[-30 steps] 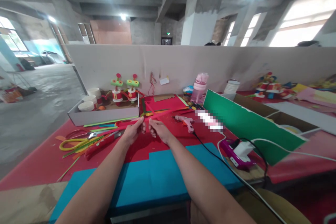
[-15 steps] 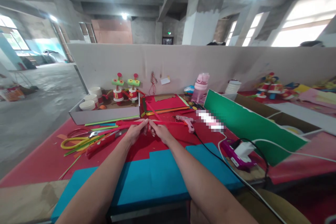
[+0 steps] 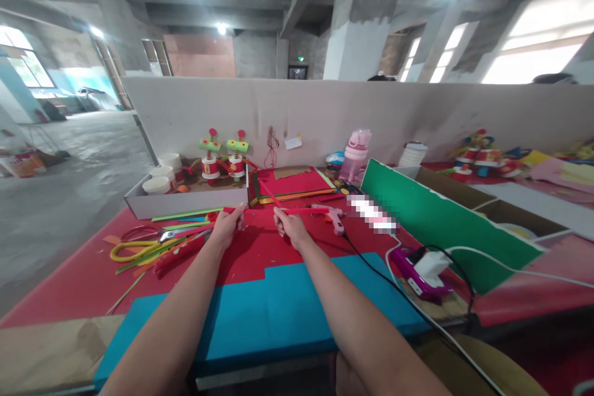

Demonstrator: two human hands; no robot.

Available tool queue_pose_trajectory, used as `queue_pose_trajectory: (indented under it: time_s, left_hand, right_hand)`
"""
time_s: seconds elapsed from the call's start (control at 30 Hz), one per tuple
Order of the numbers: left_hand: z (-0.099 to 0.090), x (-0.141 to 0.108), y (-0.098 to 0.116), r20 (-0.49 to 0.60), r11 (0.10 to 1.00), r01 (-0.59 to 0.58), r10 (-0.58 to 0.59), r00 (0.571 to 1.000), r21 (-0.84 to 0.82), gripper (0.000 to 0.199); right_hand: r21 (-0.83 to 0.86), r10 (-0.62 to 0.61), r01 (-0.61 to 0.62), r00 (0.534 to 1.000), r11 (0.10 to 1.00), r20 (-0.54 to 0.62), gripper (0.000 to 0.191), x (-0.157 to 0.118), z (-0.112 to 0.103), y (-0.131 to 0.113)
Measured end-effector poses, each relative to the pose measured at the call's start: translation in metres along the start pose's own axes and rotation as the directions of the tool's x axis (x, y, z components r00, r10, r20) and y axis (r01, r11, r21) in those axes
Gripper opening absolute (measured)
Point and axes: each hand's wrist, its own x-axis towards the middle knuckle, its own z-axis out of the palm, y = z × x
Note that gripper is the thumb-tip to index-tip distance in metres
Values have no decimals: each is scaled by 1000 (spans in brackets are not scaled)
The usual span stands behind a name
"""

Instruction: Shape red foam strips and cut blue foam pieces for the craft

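Closest to the person, a blue covering (image 3: 273,315) lies along the near edge of the table (image 3: 253,250), which has a red surface. Just beyond it, the two hands are raised a little apart. The left hand (image 3: 227,227) has its fingers curled and pinches a thin red strip (image 3: 307,211). The right hand (image 3: 291,228) pinches the same strip between thumb and fingers. The strip passes across the space between the hands and goes out past the right one, toward the pink glue gun (image 3: 335,220).

To the left of the hands lie scissors with yellow handles (image 3: 124,252), among narrow coloured strips (image 3: 160,255). To the right, a purple power strip (image 3: 417,279) carries a white plug (image 3: 432,265), and a green board (image 3: 436,226) leans beside an open box.

Farther away, a stack of coloured sheets (image 3: 299,183) is next to a shallow white box (image 3: 190,203), in which stand white cups (image 3: 156,185) and two small figures (image 3: 210,167). A pink bottle (image 3: 356,156) stands near the pale partition (image 3: 320,108); behind this rises a concrete pillar (image 3: 359,31).
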Motion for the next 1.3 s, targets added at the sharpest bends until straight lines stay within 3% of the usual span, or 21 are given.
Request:
queue_pose_trajectory:
  time_s: [0.3,0.57,0.67,0.77,0.87,0.93,1.13,1.3]
  left_hand:
    - [-12,9,-2,-59,997,-73,74,996,23,43]
    - [-14,11,-6,-165,970,-95,134,977,224,44]
    - [-16,12,-4,-184,848,-133,260,948,513,44]
    - [-16,10,0,-46,575,-220,411,911,788,44]
    - [-15,7,2,54,351,-215,416,908,911,40]
    - [-14,4,4,65,260,-184,406,912,948,39]
    - [-10,-1,5,107,162,-186,402,909,969,40]
    - [-6,-3,1,168,207,-264,389,906,942,39]
  right_hand:
    - [15,24,-23,999,1000,-42,43,2,-5,-2]
    - [-41,-62,57,991,997,-119,47,12,-14,7]
    - [-107,-71,51,979,993,-192,48,15,-16,9]
    - [-140,-57,24,970,990,-235,48,17,-16,7]
    - [-139,-54,17,962,990,-268,49,18,-15,5]
    - [-135,-48,9,956,991,-290,50,19,-15,5]
    - [-145,-91,41,929,989,-360,50,20,-17,5]
    - [-182,-142,78,918,980,-370,51,17,-17,0]
